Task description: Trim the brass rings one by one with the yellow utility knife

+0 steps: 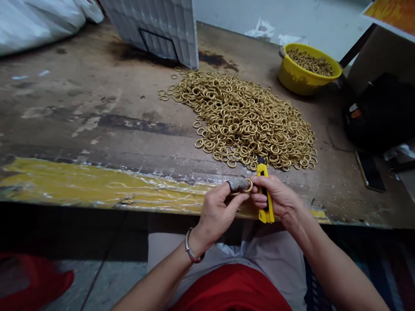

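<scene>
Near the table's front edge my left hand (219, 208) pinches a brass-coloured ring (248, 186), a grey cover wrapped on its index finger. My right hand (275, 196) grips a yellow utility knife (265, 194), its dark front end pointing away from me toward the rings. The fingertips of my right hand are close against the held ring; whether they grip it too I cannot tell. Just beyond both hands spreads a large heap of loose brass-coloured rings (247, 115).
A yellow basin (297, 77) of rings stands at the back right. A phone (370, 171) and a black object (384, 112) lie on the right. A grey ridged panel (164, 22) stands behind the heap, a white sack (34, 23) at far left. Yellow tape (89, 181) covers the worn front edge.
</scene>
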`<state>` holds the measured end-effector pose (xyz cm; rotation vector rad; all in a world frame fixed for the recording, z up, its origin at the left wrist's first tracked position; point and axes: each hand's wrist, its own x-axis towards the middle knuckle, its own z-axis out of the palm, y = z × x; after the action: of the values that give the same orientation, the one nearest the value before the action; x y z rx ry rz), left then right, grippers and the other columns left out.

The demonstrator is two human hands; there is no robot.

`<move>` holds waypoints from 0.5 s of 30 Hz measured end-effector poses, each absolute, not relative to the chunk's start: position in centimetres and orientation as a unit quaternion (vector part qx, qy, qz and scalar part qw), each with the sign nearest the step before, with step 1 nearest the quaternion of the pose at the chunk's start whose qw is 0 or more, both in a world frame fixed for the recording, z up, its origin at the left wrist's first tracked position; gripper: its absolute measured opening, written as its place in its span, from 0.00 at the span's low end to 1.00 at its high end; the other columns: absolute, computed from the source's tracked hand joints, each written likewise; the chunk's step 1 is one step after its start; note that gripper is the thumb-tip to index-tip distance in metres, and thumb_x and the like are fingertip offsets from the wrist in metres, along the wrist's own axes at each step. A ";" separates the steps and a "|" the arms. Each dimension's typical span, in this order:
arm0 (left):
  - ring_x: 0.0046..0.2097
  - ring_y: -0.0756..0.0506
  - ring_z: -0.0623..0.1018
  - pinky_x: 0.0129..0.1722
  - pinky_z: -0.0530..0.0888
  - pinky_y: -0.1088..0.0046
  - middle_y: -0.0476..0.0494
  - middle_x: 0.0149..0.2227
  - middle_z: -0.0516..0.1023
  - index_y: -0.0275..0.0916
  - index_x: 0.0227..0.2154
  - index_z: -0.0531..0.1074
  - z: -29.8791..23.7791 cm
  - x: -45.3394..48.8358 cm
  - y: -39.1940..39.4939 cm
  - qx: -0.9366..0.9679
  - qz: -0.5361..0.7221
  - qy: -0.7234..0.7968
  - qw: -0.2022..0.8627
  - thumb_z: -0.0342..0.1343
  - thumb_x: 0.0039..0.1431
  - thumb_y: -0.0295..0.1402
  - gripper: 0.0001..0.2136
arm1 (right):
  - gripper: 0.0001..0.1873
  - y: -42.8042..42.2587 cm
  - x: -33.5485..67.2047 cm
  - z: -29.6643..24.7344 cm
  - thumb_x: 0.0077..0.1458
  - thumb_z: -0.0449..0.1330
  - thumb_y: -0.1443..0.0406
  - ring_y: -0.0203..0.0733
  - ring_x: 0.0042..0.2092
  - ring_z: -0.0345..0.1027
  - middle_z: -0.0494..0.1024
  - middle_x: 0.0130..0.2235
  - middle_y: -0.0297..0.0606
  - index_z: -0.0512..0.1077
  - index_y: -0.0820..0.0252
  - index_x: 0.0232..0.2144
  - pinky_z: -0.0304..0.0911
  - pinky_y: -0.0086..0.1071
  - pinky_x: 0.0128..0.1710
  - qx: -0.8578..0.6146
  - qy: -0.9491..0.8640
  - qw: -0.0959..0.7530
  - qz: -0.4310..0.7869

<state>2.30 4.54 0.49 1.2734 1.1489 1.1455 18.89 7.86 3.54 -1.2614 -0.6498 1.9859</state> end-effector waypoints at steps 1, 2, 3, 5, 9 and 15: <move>0.41 0.42 0.80 0.47 0.74 0.67 0.42 0.37 0.84 0.40 0.36 0.82 0.4 2.3 4.5 0.542 0.472 0.479 0.504 0.64 0.57 0.33 0.05 | 0.24 7.7 18.7 3.4 0.35 0.76 0.55 0.24 0.17 0.50 0.66 0.21 0.25 0.67 0.61 0.23 0.47 0.22 0.16 -0.480 -0.245 0.345 0.768; 0.41 0.42 0.80 0.47 0.74 0.67 0.42 0.37 0.83 0.40 0.35 0.82 0.4 2.2 4.5 0.546 0.469 0.479 0.502 0.64 0.58 0.33 0.05 | 0.24 7.5 18.6 3.2 0.36 0.76 0.54 0.24 0.18 0.50 0.66 0.21 0.25 0.66 0.61 0.22 0.47 0.22 0.16 -0.479 -0.249 0.344 0.768; 0.39 0.43 0.80 0.45 0.74 0.68 0.42 0.36 0.83 0.39 0.35 0.82 0.3 2.2 4.5 0.543 0.466 0.478 0.509 0.63 0.58 0.33 0.05 | 0.24 7.3 18.5 3.2 0.38 0.75 0.53 0.25 0.18 0.49 0.65 0.20 0.25 0.66 0.60 0.22 0.47 0.23 0.16 -0.482 -0.262 0.344 0.762; 0.33 0.47 0.77 0.36 0.74 0.72 0.45 0.30 0.81 0.38 0.34 0.80 0.1 2.0 4.7 0.510 0.457 0.473 0.554 0.63 0.58 0.34 0.06 | 0.24 6.7 18.5 3.3 0.45 0.70 0.48 0.27 0.18 0.49 0.63 0.20 0.25 0.66 0.59 0.23 0.47 0.25 0.17 -0.509 -0.326 0.349 0.716; 0.21 0.53 0.65 0.19 0.62 0.79 0.53 0.19 0.68 0.37 0.28 0.72 0.1 2.0 5.0 0.395 0.435 0.457 0.667 0.65 0.53 0.41 0.13 | 0.14 4.8 19.1 3.9 0.60 0.58 0.56 0.35 0.26 0.59 0.67 0.24 0.32 0.67 0.57 0.26 0.55 0.30 0.27 -0.591 -0.614 0.332 0.405; 0.22 0.55 0.64 0.21 0.62 0.80 0.52 0.24 0.69 0.35 0.31 0.72 0.4 2.2 4.8 0.392 0.435 0.432 0.686 0.67 0.52 0.43 0.16 | 0.12 2.9 19.5 3.4 0.53 0.52 0.75 0.44 0.37 0.70 0.77 0.37 0.41 0.71 0.58 0.36 0.57 0.33 0.36 -0.588 -0.791 0.130 0.112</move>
<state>2.17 4.83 0.36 0.8786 0.9682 0.9735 19.53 2.85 3.40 -1.7083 -2.2982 0.3244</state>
